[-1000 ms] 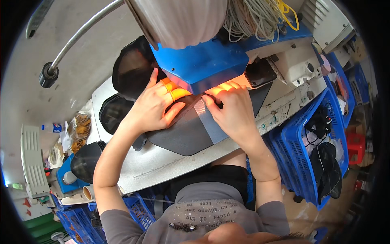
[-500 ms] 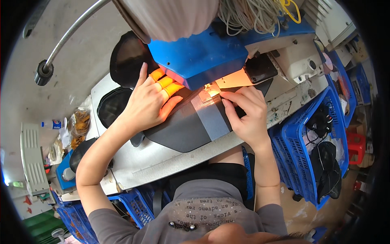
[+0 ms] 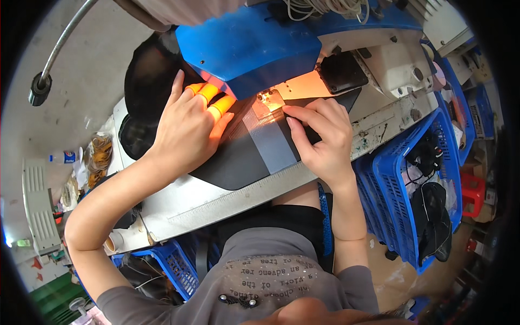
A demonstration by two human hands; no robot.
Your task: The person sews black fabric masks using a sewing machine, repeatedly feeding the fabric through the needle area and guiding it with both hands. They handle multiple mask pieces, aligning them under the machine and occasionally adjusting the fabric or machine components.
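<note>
A flat black sheet (image 3: 230,165) with a grey strip (image 3: 274,149) across it lies under the head of a blue sewing machine (image 3: 249,51). The lamp-lit presser foot (image 3: 268,102) is at the strip's far end. My left hand (image 3: 184,127) lies on the sheet left of the foot, fingers stretched and apart, with orange finger covers on several of them. Just right of the foot, my right hand (image 3: 325,138) pinches thumb and forefinger together at the strip's edge. What sits between those fingertips is too small to make out.
More black pieces (image 3: 154,84) lie left of the machine. A dark flat rectangular object (image 3: 342,72) rests on the machine bed. Blue plastic baskets (image 3: 398,184) stand to the right, another blue basket (image 3: 179,265) below left. A metal lamp arm (image 3: 57,54) hangs upper left.
The whole view has shifted, so the machine and sheet sit further up and left. My left elbow has swung outward to the left. Both hands keep nearly the same places beside the presser foot.
</note>
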